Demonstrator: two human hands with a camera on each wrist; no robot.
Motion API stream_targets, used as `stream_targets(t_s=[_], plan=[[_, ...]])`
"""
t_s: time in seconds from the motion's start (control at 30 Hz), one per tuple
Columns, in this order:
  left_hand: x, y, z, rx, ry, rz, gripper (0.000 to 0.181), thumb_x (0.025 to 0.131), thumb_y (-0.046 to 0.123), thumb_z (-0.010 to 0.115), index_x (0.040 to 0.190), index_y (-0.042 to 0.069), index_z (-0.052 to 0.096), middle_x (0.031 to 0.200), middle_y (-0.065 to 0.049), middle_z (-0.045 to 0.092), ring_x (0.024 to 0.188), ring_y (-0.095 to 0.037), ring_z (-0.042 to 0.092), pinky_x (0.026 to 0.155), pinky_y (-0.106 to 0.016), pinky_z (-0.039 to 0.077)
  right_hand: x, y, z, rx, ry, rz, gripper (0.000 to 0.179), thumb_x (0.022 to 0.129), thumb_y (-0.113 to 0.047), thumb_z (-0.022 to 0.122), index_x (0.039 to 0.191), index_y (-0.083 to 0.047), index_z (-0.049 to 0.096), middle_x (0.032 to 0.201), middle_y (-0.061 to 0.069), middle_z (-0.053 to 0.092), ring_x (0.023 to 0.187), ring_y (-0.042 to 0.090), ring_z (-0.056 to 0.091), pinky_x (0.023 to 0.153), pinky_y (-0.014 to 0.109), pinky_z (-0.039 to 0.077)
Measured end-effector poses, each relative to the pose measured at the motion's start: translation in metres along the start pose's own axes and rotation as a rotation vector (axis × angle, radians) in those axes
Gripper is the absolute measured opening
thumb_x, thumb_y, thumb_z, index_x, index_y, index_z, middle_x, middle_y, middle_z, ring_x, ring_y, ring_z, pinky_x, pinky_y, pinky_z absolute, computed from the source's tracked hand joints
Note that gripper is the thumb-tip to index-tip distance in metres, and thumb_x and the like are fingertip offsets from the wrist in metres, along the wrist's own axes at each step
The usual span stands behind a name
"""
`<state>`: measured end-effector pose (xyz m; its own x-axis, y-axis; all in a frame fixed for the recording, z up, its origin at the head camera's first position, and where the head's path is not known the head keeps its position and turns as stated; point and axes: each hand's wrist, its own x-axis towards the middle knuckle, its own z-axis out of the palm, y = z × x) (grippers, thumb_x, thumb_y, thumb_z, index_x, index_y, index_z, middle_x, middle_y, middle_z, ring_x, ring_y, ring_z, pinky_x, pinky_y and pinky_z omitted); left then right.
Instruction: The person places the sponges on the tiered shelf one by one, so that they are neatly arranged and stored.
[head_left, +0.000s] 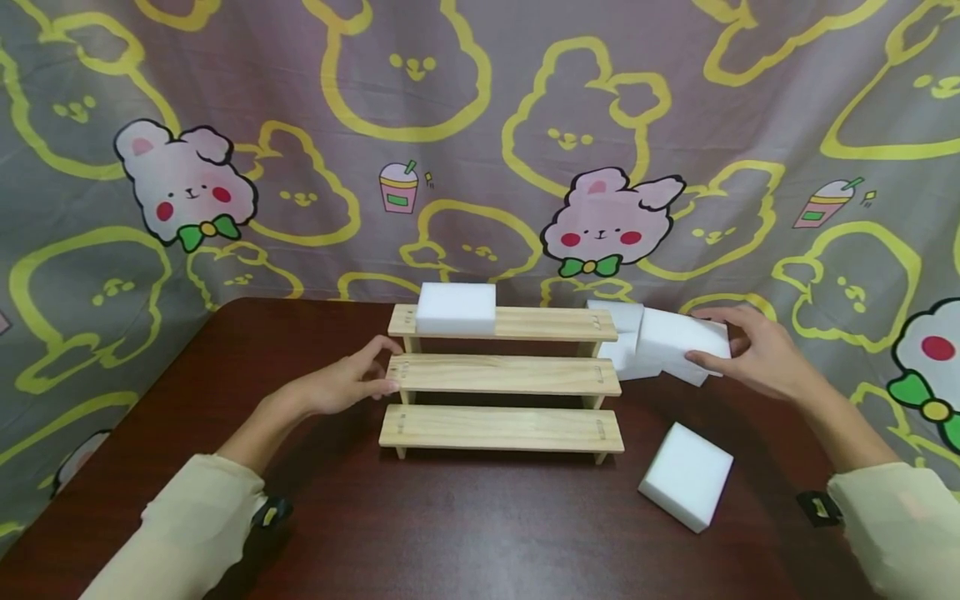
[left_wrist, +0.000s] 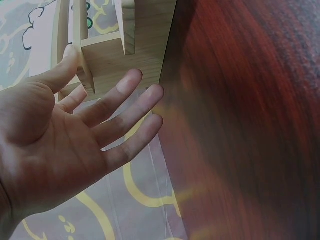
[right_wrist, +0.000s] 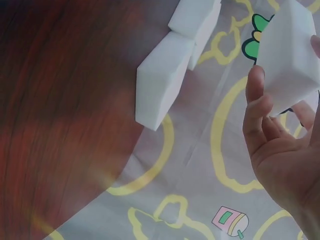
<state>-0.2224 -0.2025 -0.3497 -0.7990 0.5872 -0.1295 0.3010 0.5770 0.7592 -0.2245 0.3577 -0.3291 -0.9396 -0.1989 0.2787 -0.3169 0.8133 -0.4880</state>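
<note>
A three-tier wooden display rack [head_left: 498, 375] stands on the table. My left hand [head_left: 347, 377] is at its left end, thumb and index finger pinching the end of the middle shelf board; the other fingers [left_wrist: 135, 110] extend past it in the left wrist view. My right hand [head_left: 765, 354] grips a white foam block [head_left: 681, 340] between thumb and fingers, raised above the table in the right wrist view [right_wrist: 290, 50]. Another white foam block [head_left: 456, 308] lies on the left part of the top shelf.
Behind the rack's right end, more white foam blocks [head_left: 617, 315] stand close together, partly hidden by the held one. One loose foam block [head_left: 687, 475] lies at the front right on the dark wooden table [head_left: 465, 533]. A cartoon-patterned cloth [head_left: 480, 167] hangs behind the table.
</note>
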Motion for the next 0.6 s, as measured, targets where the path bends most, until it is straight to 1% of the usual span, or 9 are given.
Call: stream_targets(t_s=[0.07, 0.13, 0.2, 0.27, 0.33, 0.43, 0.5, 0.57, 0.6], plan=[[0.000, 0.000, 0.000, -0.002, -0.001, 0.001, 0.046, 0.108, 0.016, 0.057, 0.140, 0.002, 0.028, 0.099, -0.020, 0.066, 0.094, -0.034, 0.063, 0.087, -0.053, 0.049, 0.000, -0.003, -0.001, 0.045, -0.016, 0.032, 0.063, 0.086, -0.020, 0.087, 0.138, 0.001, 0.058, 0.124, 0.024, 0.054, 0.091, 0.049, 0.068, 0.058, 0.027, 0.053], [0.000, -0.001, 0.000, -0.006, -0.003, 0.001, 0.046, 0.108, 0.016, 0.057, 0.140, 0.002, 0.028, 0.100, -0.020, 0.066, 0.094, -0.035, 0.063, 0.088, -0.054, 0.049, 0.001, -0.006, -0.002, 0.075, -0.029, 0.061, 0.065, 0.088, -0.022, 0.085, 0.141, 0.001, 0.056, 0.127, 0.025, 0.052, 0.094, 0.051, 0.067, 0.056, 0.030, 0.053], [0.000, 0.000, 0.000, -0.008, -0.004, 0.001, 0.045, 0.108, 0.016, 0.057, 0.140, 0.002, 0.028, 0.101, -0.021, 0.066, 0.094, -0.035, 0.064, 0.089, -0.055, 0.049, 0.002, -0.008, -0.003, 0.101, -0.035, 0.083, 0.066, 0.090, -0.024, 0.084, 0.143, 0.000, 0.054, 0.129, 0.025, 0.051, 0.095, 0.050, 0.067, 0.055, 0.032, 0.053], [-0.001, 0.000, 0.000, -0.008, -0.003, 0.002, 0.045, 0.108, 0.015, 0.057, 0.140, 0.002, 0.028, 0.100, -0.021, 0.066, 0.094, -0.035, 0.064, 0.089, -0.055, 0.049, 0.004, -0.009, -0.003, 0.129, -0.036, 0.089, 0.064, 0.091, -0.024, 0.083, 0.143, -0.001, 0.054, 0.129, 0.024, 0.049, 0.093, 0.044, 0.066, 0.056, 0.032, 0.053], [-0.001, 0.001, 0.000, -0.008, -0.004, 0.000, 0.045, 0.108, 0.015, 0.057, 0.140, 0.002, 0.028, 0.100, -0.021, 0.066, 0.094, -0.035, 0.063, 0.089, -0.054, 0.049, 0.006, -0.009, -0.003, 0.159, -0.026, 0.091, 0.062, 0.092, -0.021, 0.082, 0.143, 0.001, 0.054, 0.129, 0.023, 0.047, 0.095, 0.042, 0.066, 0.057, 0.031, 0.054], [-0.001, 0.001, 0.000, -0.009, -0.004, -0.004, 0.045, 0.109, 0.016, 0.057, 0.140, 0.003, 0.028, 0.099, -0.020, 0.065, 0.094, -0.035, 0.063, 0.088, -0.054, 0.049, 0.009, -0.010, -0.004, 0.192, -0.013, 0.096, 0.061, 0.093, -0.016, 0.080, 0.143, 0.004, 0.053, 0.129, 0.023, 0.043, 0.100, 0.051, 0.066, 0.060, 0.028, 0.055], [-0.001, 0.001, 0.000, -0.013, -0.005, -0.006, 0.045, 0.109, 0.016, 0.056, 0.141, 0.003, 0.027, 0.099, -0.020, 0.065, 0.094, -0.034, 0.063, 0.088, -0.053, 0.048, 0.011, -0.012, -0.005, 0.193, -0.011, 0.105, 0.063, 0.093, -0.015, 0.080, 0.145, 0.006, 0.051, 0.129, 0.025, 0.041, 0.107, 0.061, 0.063, 0.062, 0.023, 0.054], [-0.001, 0.001, 0.000, -0.013, -0.005, -0.005, 0.045, 0.109, 0.016, 0.056, 0.141, 0.003, 0.027, 0.100, -0.020, 0.066, 0.094, -0.034, 0.062, 0.088, -0.053, 0.048, 0.013, -0.014, -0.007, 0.196, -0.012, 0.109, 0.064, 0.093, -0.016, 0.080, 0.146, 0.006, 0.050, 0.130, 0.026, 0.041, 0.113, 0.064, 0.058, 0.065, 0.019, 0.053], [-0.001, 0.001, 0.000, -0.013, -0.006, -0.005, 0.046, 0.109, 0.017, 0.056, 0.141, 0.003, 0.027, 0.100, -0.020, 0.066, 0.094, -0.034, 0.062, 0.088, -0.053, 0.048, 0.013, -0.015, -0.007, 0.203, -0.012, 0.109, 0.065, 0.093, -0.016, 0.080, 0.147, 0.005, 0.049, 0.130, 0.026, 0.041, 0.114, 0.065, 0.058, 0.066, 0.017, 0.052]])
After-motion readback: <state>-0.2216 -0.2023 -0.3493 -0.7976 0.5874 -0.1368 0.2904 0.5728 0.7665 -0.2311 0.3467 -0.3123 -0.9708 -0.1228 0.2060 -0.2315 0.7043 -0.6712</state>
